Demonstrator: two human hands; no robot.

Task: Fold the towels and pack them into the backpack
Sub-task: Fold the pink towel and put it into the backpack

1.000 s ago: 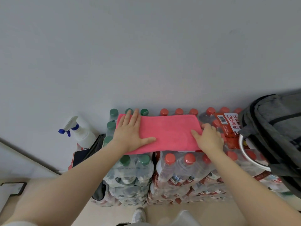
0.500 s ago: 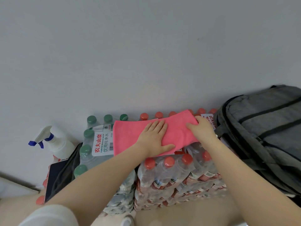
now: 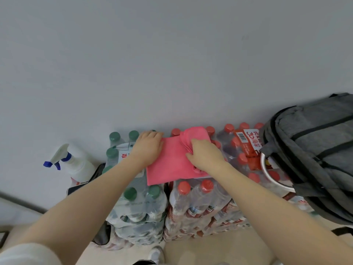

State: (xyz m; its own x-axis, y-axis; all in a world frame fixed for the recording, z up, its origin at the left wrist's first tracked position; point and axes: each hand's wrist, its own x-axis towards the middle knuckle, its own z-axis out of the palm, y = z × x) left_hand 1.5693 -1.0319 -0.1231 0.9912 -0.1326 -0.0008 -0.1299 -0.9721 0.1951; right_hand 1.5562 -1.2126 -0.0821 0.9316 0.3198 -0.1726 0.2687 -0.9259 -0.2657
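Observation:
A pink towel point(image 3: 170, 165) lies on top of shrink-wrapped packs of water bottles. My left hand point(image 3: 148, 148) presses flat on its left edge, fingers pointing away from me. My right hand point(image 3: 205, 155) grips the towel's right part, which is bunched and curled over toward the left. A grey backpack point(image 3: 313, 153) with black straps stands at the right, just beyond the packs; whether its opening is unzipped is hidden.
Green-capped bottles point(image 3: 131, 194) sit on the left and red-capped bottles point(image 3: 206, 188) on the right, stacked against a plain wall. A white spray bottle point(image 3: 74, 161) with a blue nozzle stands at the far left. A white ring-shaped rim point(image 3: 267, 175) shows beside the backpack.
The towel's right end has been lifted and rolled over leftward by my right hand. My left hand shifted from the towel's middle to its left edge.

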